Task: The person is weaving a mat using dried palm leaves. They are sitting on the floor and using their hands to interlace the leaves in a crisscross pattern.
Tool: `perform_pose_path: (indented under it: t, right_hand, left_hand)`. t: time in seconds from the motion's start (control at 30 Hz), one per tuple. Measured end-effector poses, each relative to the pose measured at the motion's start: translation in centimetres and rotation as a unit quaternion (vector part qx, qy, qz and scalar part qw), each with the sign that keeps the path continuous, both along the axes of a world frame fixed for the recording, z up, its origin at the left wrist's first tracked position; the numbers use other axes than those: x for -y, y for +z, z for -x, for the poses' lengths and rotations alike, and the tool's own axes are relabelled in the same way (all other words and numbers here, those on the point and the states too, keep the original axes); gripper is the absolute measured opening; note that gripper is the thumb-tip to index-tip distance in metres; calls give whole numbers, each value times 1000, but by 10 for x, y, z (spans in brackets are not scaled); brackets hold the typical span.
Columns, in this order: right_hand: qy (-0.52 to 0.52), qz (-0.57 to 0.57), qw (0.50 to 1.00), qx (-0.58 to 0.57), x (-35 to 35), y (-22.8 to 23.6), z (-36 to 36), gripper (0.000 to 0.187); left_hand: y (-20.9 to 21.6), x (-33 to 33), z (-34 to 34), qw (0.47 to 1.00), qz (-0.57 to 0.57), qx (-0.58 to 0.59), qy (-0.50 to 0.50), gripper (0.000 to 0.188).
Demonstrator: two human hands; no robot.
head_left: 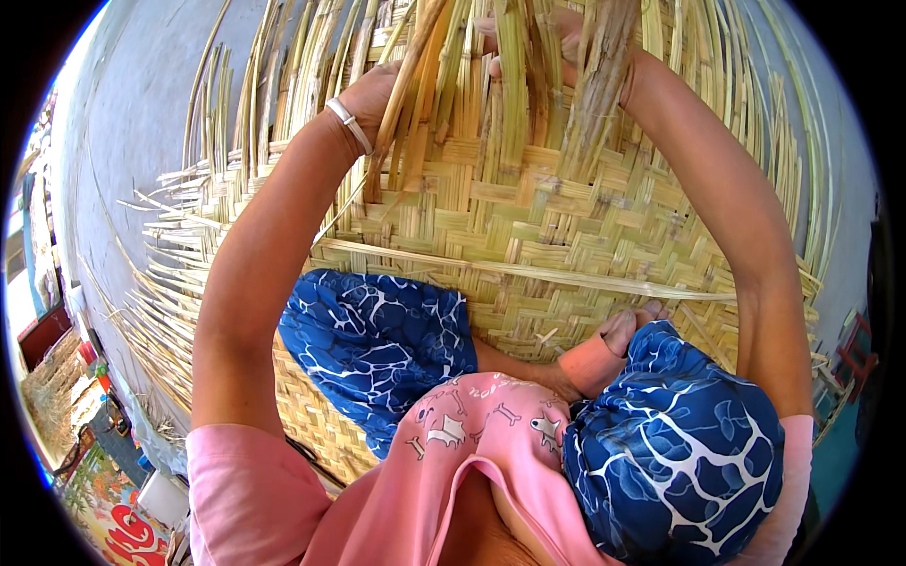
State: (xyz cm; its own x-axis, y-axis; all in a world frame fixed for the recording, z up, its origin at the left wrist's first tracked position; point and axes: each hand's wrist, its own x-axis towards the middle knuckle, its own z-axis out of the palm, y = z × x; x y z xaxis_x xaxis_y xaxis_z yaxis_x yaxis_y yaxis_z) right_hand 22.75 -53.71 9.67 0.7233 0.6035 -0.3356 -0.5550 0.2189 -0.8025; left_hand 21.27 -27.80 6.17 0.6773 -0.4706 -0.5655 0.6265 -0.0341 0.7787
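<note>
A large mat woven from flat yellow-green plant strips [661,222] is spread over a smooth grey floor [142,104]. Toward its far edge, long unwoven strips [512,94] are raised. The bare left hand [375,91], with a pale metallic bangle [350,125] worn at its wrist, and the bare right hand [567,25] are placed among them, partly hidden, so their grip cannot be made out. The mat is crossed by a thin pale strip [528,271]. Along its left edge, loose ends [170,297] are fanned over the floor.
</note>
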Motion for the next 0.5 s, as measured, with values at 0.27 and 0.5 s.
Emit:
perform_pose_path:
  t: [0.27, 0.5]
  right_hand:
    - [-14, 32, 999, 13, -7, 0, 3, 47]
    - [-45, 50, 998, 13, 1, -1, 8, 46]
  left_hand:
    - [18, 2, 16, 998, 36, -5, 59, 22]
    - [27, 4, 19, 995, 83, 48, -34, 40]
